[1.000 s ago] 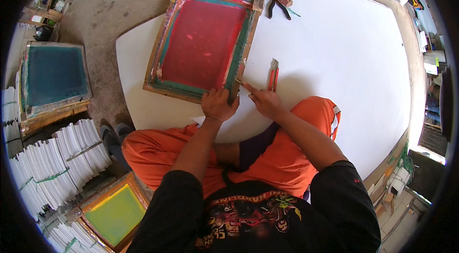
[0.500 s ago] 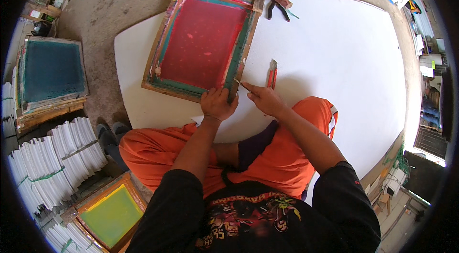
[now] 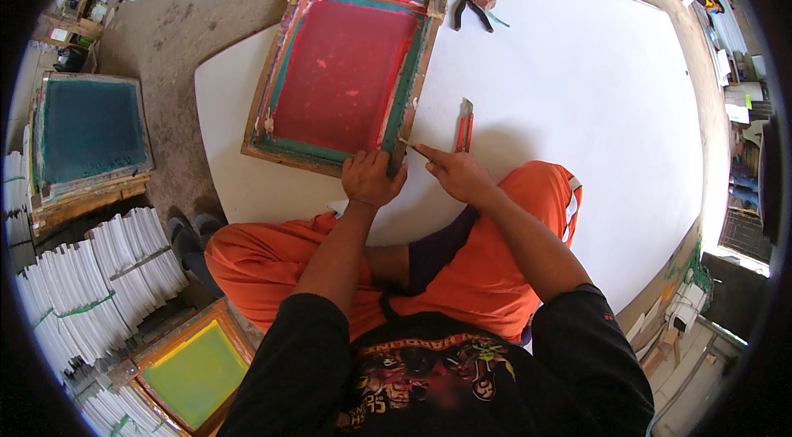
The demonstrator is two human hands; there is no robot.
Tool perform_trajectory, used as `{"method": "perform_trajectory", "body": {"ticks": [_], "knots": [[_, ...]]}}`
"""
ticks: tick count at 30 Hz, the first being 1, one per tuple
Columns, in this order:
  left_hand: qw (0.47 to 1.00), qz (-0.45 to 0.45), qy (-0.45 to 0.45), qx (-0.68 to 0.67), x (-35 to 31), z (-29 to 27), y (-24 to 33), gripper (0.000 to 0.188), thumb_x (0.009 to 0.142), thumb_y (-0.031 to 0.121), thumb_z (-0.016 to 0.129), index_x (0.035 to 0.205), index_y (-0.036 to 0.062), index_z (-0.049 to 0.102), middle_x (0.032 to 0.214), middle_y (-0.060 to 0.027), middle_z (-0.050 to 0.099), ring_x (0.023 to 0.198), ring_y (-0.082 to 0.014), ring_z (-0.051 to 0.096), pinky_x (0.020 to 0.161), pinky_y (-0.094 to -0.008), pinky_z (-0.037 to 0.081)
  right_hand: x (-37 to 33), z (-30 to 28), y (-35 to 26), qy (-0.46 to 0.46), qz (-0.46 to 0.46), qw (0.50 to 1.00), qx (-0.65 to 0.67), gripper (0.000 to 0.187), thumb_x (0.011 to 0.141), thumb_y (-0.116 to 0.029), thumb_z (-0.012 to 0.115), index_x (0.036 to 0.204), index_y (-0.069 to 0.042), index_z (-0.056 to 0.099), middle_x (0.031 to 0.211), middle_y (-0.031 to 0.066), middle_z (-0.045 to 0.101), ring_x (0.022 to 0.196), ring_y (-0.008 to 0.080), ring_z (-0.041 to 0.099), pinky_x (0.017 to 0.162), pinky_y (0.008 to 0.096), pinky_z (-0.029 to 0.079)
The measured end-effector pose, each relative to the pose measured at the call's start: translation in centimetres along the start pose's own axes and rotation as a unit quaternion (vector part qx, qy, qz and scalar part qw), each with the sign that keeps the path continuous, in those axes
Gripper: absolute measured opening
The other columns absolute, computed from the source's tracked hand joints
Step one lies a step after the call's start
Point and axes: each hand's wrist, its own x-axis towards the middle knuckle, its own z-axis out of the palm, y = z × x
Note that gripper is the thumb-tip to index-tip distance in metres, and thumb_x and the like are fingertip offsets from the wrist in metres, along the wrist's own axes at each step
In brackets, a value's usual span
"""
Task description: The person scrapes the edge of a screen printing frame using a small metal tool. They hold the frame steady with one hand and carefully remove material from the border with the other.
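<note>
A: Where to look first?

B: At the rectangular wooden frame with red mesh and a green border [image 3: 342,78], lying slightly askew on the wide white board [image 3: 594,107], just ahead of the orange trousers [image 3: 495,272].

A: And what to say of the grip?

B: With the left hand [image 3: 371,179], grasps the frame near its near right corner, with fingers over the near rail [image 3: 290,160]. Cannot tell about any hold underneath, hidden from above. With the right hand [image 3: 458,175], pinches a slim tool with a thin metal tip [image 3: 406,141], set against the right rail [image 3: 424,66].

A: Heavy or light to lift?

B: Probably light for such breadth: only narrow wooden rails around a thin sheet. Expect stiffness along the wood and some give in the middle.

A: Safe to press on the mesh?

B: Better not. Seems taut, so likely easy to pierce or tear. Looks dry rather than slippery, though hard to be sure.

A: Where to take hold, then?

B: By wood alone. To steady, clamp a corner; to lift, take opposite rails at mid-length and avoid twisting the joints. Go gently over worn, paint-crusted edges, perhaps splintery.

A: Anything sharp nearby?

B: Mind the slender red-handled cutter [image 3: 465,130] just beyond the right hand, and farther off, the black-handled pliers [image 3: 472,14].
</note>
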Motion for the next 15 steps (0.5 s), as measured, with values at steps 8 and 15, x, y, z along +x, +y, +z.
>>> {"method": "perform_trajectory", "body": {"ticks": [8, 15], "knots": [[0.999, 0.015, 0.044, -0.028, 0.2, 0.0, 0.0, 0.040, 0.079, 0.048, 0.083, 0.087, 0.0104, 0.071, 0.076, -0.0069, 0.067, 0.073, -0.0286, 0.065, 0.067, -0.0442, 0.046, -0.9, -0.3, -3.0, 0.019, 0.014, 0.988, -0.149, 0.048, 0.110, -0.033, 0.052, 0.158, -0.033, 0.048, 0.096, 0.0225, 0.075, 0.090, 0.0432, 0.075, 0.083, 0.0577, 0.059], [0.999, -0.002, -0.007, -0.033, -0.3, -0.2, -0.2, 0.040, 0.079, 0.047, 0.083, 0.089, 0.0093, 0.072, 0.085, -0.0089, 0.070, 0.084, -0.0295, 0.067, 0.075, -0.0463, 0.050, -1.2, -0.3, -3.5, 0.002, 0.020, 0.985, -0.170, 0.050, 0.111, -0.032, 0.050, 0.161, -0.032, 0.044, 0.095, 0.0224, 0.076, 0.088, 0.0428, 0.075, 0.082, 0.0589, 0.060]]}}
